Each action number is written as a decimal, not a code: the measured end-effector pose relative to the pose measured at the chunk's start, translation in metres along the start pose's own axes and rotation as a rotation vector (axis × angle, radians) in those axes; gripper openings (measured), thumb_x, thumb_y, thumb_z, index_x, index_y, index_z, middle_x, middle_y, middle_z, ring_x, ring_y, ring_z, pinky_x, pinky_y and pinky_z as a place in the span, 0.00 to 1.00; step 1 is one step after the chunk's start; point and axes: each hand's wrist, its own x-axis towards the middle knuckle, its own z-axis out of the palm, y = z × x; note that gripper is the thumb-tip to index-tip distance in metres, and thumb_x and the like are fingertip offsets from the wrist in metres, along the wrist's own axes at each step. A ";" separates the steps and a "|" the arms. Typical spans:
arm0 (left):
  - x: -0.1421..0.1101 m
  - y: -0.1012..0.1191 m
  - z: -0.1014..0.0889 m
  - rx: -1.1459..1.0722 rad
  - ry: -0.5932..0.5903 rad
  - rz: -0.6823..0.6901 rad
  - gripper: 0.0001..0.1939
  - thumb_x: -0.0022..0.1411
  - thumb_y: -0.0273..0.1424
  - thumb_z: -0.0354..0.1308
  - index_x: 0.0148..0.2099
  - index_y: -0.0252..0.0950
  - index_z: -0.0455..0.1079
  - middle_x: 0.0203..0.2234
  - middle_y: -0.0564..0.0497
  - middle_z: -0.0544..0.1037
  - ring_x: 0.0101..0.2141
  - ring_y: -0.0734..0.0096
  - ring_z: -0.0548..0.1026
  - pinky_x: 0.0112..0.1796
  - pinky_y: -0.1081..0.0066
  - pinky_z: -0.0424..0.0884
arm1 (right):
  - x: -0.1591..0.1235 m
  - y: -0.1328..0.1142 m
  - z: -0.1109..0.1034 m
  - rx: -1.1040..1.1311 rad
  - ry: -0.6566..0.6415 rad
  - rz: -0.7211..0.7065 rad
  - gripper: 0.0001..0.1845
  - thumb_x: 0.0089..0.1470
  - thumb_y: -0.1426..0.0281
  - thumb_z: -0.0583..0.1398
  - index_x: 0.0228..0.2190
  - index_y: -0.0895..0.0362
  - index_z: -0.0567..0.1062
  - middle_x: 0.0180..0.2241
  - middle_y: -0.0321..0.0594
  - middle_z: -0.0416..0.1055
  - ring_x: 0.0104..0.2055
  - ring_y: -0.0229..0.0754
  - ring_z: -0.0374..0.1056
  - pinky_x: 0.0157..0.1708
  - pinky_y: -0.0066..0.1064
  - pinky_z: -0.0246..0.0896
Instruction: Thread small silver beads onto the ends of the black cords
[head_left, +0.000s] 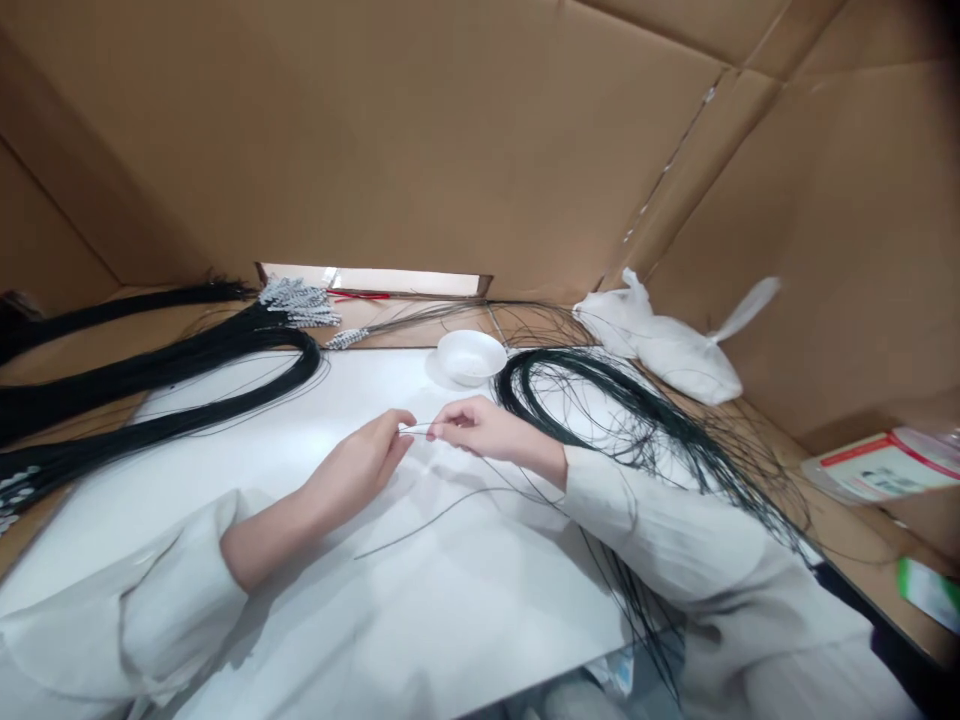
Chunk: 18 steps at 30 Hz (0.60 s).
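Over the middle of the white board, my left hand [352, 468] and my right hand [491, 432] are close together with fingertips pinched. A thin dark cord [416, 427] is stretched across the small gap between them, gripped at both sides. A loose dark strand [450, 500] curves over the board below my right hand. Just beyond my fingers stands a small white bowl [471, 357]; its contents cannot be made out. Beside my right wrist lies a looped bundle of dark cords [600, 385], with several strands trailing under my right sleeve.
More dark cord bundles [180, 395] lie at the left, one with white patterned ends [296, 302]. White plastic bags [675, 350] rest at the back right. A red-and-white packet [885, 465] lies far right. Cardboard walls [420, 150] enclose the white board [360, 630].
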 end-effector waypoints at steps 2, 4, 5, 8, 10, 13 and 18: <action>-0.003 0.001 0.001 -0.015 0.030 0.006 0.12 0.65 0.35 0.39 0.44 0.38 0.60 0.31 0.51 0.74 0.29 0.68 0.73 0.30 0.71 0.66 | -0.003 0.000 -0.008 -0.057 0.005 0.016 0.12 0.52 0.71 0.54 0.30 0.65 0.74 0.16 0.29 0.56 0.16 0.28 0.49 0.16 0.22 0.43; -0.006 0.001 0.004 -0.020 0.053 0.025 0.11 0.64 0.34 0.39 0.41 0.39 0.61 0.29 0.52 0.73 0.28 0.69 0.72 0.29 0.72 0.65 | -0.005 0.000 -0.013 -0.120 -0.049 0.039 0.12 0.52 0.72 0.53 0.30 0.64 0.75 0.15 0.29 0.55 0.16 0.28 0.49 0.16 0.22 0.43; -0.007 0.001 0.005 -0.023 0.055 0.035 0.10 0.64 0.34 0.40 0.40 0.39 0.61 0.29 0.52 0.73 0.27 0.69 0.72 0.29 0.72 0.64 | -0.005 0.000 -0.013 -0.137 -0.092 0.046 0.12 0.51 0.72 0.53 0.30 0.64 0.75 0.16 0.30 0.57 0.16 0.28 0.51 0.16 0.22 0.45; -0.011 0.002 0.010 -0.037 0.036 0.057 0.10 0.64 0.35 0.41 0.40 0.39 0.61 0.27 0.54 0.73 0.25 0.71 0.70 0.29 0.73 0.63 | -0.004 0.002 -0.002 -0.092 -0.172 0.027 0.11 0.52 0.71 0.53 0.30 0.64 0.73 0.23 0.36 0.65 0.21 0.31 0.60 0.21 0.23 0.54; -0.013 0.003 0.013 -0.053 0.043 0.040 0.10 0.64 0.35 0.41 0.39 0.40 0.62 0.26 0.54 0.72 0.23 0.71 0.69 0.27 0.73 0.63 | -0.003 0.004 0.012 -0.078 -0.124 -0.019 0.10 0.52 0.70 0.53 0.30 0.64 0.72 0.25 0.38 0.68 0.23 0.32 0.61 0.23 0.23 0.55; -0.015 0.002 0.013 -0.103 0.084 -0.016 0.10 0.63 0.36 0.42 0.38 0.40 0.62 0.27 0.54 0.73 0.24 0.71 0.70 0.27 0.73 0.63 | -0.006 0.008 0.032 -0.198 0.145 -0.124 0.08 0.51 0.73 0.53 0.27 0.62 0.72 0.22 0.36 0.67 0.24 0.32 0.60 0.25 0.23 0.52; -0.013 -0.007 0.012 -0.124 0.088 -0.085 0.09 0.62 0.38 0.45 0.36 0.41 0.61 0.30 0.53 0.73 0.30 0.68 0.72 0.29 0.73 0.65 | -0.015 0.021 0.043 -0.182 0.333 -0.138 0.09 0.51 0.73 0.53 0.28 0.60 0.73 0.23 0.35 0.68 0.25 0.33 0.59 0.26 0.23 0.53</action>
